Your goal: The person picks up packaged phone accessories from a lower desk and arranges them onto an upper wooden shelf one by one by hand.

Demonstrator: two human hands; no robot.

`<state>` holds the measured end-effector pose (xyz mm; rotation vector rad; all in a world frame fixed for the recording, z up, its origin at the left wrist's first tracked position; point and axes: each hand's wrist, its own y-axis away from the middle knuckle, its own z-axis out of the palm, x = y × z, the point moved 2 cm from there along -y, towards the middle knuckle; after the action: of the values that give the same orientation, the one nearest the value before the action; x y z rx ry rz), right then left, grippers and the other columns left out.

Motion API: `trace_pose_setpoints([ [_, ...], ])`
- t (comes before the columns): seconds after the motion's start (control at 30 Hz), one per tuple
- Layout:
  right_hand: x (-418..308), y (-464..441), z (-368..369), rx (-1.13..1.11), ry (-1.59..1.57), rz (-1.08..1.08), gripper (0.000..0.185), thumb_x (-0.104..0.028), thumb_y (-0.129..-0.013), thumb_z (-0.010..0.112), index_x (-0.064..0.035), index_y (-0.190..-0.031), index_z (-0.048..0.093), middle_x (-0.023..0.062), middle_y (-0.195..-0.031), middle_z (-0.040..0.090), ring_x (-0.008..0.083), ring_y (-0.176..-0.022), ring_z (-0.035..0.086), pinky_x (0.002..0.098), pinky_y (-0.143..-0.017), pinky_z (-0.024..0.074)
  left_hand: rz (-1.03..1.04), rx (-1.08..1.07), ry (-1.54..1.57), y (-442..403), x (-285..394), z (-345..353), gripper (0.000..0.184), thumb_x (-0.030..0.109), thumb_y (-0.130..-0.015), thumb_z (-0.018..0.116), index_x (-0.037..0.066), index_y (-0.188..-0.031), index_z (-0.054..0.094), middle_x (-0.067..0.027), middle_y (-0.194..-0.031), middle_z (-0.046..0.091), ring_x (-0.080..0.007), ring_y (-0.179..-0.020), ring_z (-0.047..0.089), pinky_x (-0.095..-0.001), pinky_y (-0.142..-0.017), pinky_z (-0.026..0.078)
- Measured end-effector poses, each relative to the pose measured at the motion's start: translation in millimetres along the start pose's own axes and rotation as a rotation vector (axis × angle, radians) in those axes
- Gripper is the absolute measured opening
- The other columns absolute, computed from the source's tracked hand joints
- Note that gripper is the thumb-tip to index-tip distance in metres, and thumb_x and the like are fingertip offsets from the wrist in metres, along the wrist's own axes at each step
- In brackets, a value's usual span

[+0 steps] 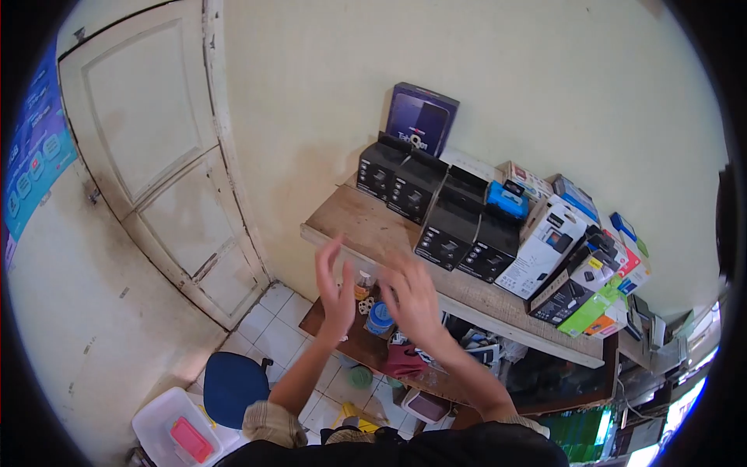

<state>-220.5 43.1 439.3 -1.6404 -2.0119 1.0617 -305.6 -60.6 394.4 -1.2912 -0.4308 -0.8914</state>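
Note:
My left hand (336,292) is raised in front of the wooden shelf (350,214), fingers stretched out and nothing in it. Beside it, my right hand (412,300) is held up with fingers apart, slightly blurred and holding nothing. The palms roughly face each other, with a gap between them. Nearest to my right hand on the shelf stands a black box (447,233), one of several alike in a row. Below and between my hands, a blue-and-white tub (380,317) sits on a lower shelf.
A dark blue tablet box (420,121) leans against the wall. Further right stand a white box (541,245), a blue item (507,201) and a green box (595,311). At lower left are a blue chair (233,389), a white bin (167,424) and a closed door (148,117).

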Motion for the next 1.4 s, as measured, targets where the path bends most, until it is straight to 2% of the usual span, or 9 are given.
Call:
trace_pose_setpoints([
  [0.27, -28, 309, -51, -0.151, 0.026, 0.465, 0.02, 0.0, -0.067, 0.06, -0.0077, -0.086, 0.06, 0.0074, -0.082, 0.06, 0.0239, -0.075, 0.058, 0.0337, -0.063, 0.0468, -0.207, -0.652, -0.156, 248, -27, -29, 0.018, -0.001, -0.081, 0.049, 0.002, -0.098, 0.05, -0.013, -0.092, 0.051, -0.0261, -0.084, 0.051, -0.032, -0.074, 0.041],
  [0.4, -48, 498, -69, -0.163, 0.05, 1.179, 0.017, -0.003, -0.074, 0.052, -0.0088, -0.087, 0.061, 0.0118, -0.081, 0.06, 0.0292, -0.076, 0.058, 0.0384, -0.066, 0.0469, -0.456, -1.149, -0.168, 370, -97, -57, 0.018, 0.01, -0.083, 0.052, 0.003, -0.1, 0.052, -0.0144, -0.092, 0.053, -0.0294, -0.088, 0.052, -0.0362, -0.078, 0.042],
  [0.57, -139, 722, -92, 0.488, 0.184, 2.147, 0.016, -0.007, -0.077, 0.049, -0.0051, -0.089, 0.059, 0.013, -0.071, 0.062, 0.0252, -0.066, 0.061, 0.0349, -0.061, 0.0478, -0.596, -2.25, -0.63, 439, -147, -95, 0.031, 0.016, -0.078, 0.058, 0.006, -0.106, 0.054, -0.0142, -0.094, 0.06, -0.0264, -0.09, 0.058, -0.035, -0.078, 0.046],
  [0.7, -226, 794, -90, 0.996, 0.211, 2.593, 0.02, -0.01, -0.076, 0.046, -0.0031, -0.089, 0.06, 0.0145, -0.068, 0.061, 0.022, -0.063, 0.061, 0.0332, -0.057, 0.0483, -0.589, -2.114, -0.604, 455, -140, -67, 0.032, 0.018, -0.077, 0.058, 0.006, -0.107, 0.055, -0.013, -0.092, 0.062, -0.0249, -0.087, 0.06, -0.035, -0.077, 0.047],
  [0.87, -274, 853, -39, 0.518, 0.142, 2.476, 0.02, -0.013, -0.077, 0.048, -0.0033, -0.088, 0.061, 0.0154, -0.072, 0.063, 0.0236, -0.067, 0.062, 0.035, -0.06, 0.0495, -0.517, -2.148, -0.53, 495, -124, 9, 0.032, 0.019, -0.078, 0.058, 0.006, -0.106, 0.054, -0.013, -0.093, 0.062, -0.0245, -0.088, 0.06, -0.0344, -0.077, 0.047],
  [1.07, -190, 846, -70, 0.984, -0.062, 2.272, 0.02, -0.014, -0.081, 0.052, -0.0013, -0.094, 0.058, 0.0114, -0.076, 0.063, 0.0176, -0.061, 0.06, 0.0276, -0.052, 0.0479, -0.662, -2.143, -0.113, 590, -109, 98, 0.03, 0.024, -0.083, 0.055, 0.007, -0.107, 0.052, -0.0091, -0.096, 0.06, -0.0194, -0.09, 0.057, -0.0316, -0.079, 0.045],
  [1.13, -141, 847, -92, 0.791, 0.206, 2.204, 0.027, -0.021, -0.083, 0.05, -0.0004, -0.098, 0.058, 0.0104, -0.081, 0.062, 0.0151, -0.069, 0.059, 0.0276, -0.06, 0.0467, -0.75, -2.065, 0.007, 631, -105, 134, 0.033, 0.024, -0.084, 0.055, 0.005, -0.11, 0.051, -0.0102, -0.104, 0.058, -0.0157, -0.098, 0.054, -0.0298, -0.083, 0.043],
  [1.2, -86, 813, -137, 1.251, -0.118, 1.933, 0.024, -0.019, -0.086, 0.05, -0.0011, -0.1, 0.057, 0.0082, -0.085, 0.062, 0.014, -0.071, 0.057, 0.0262, -0.061, 0.0457, -0.852, -2.006, 0.231, 658, -78, 187, 0.032, 0.017, -0.086, 0.053, 0.005, -0.114, 0.048, -0.0074, -0.108, 0.055, -0.015, -0.102, 0.051, -0.0294, -0.089, 0.039],
  [1.4, 93, 871, -176, 1.309, -0.021, 1.481, 0.022, -0.015, -0.087, 0.052, -0.0024, -0.104, 0.055, 0.0052, -0.096, 0.059, 0.0114, -0.085, 0.055, 0.0253, -0.075, 0.0434, -0.813, -1.743, 0.308, 762, -96, 305, 0.036, 0.015, -0.087, 0.05, 0.005, -0.12, 0.041, -0.01, -0.112, 0.051, -0.0171, -0.103, 0.05, -0.0302, -0.085, 0.041],
])
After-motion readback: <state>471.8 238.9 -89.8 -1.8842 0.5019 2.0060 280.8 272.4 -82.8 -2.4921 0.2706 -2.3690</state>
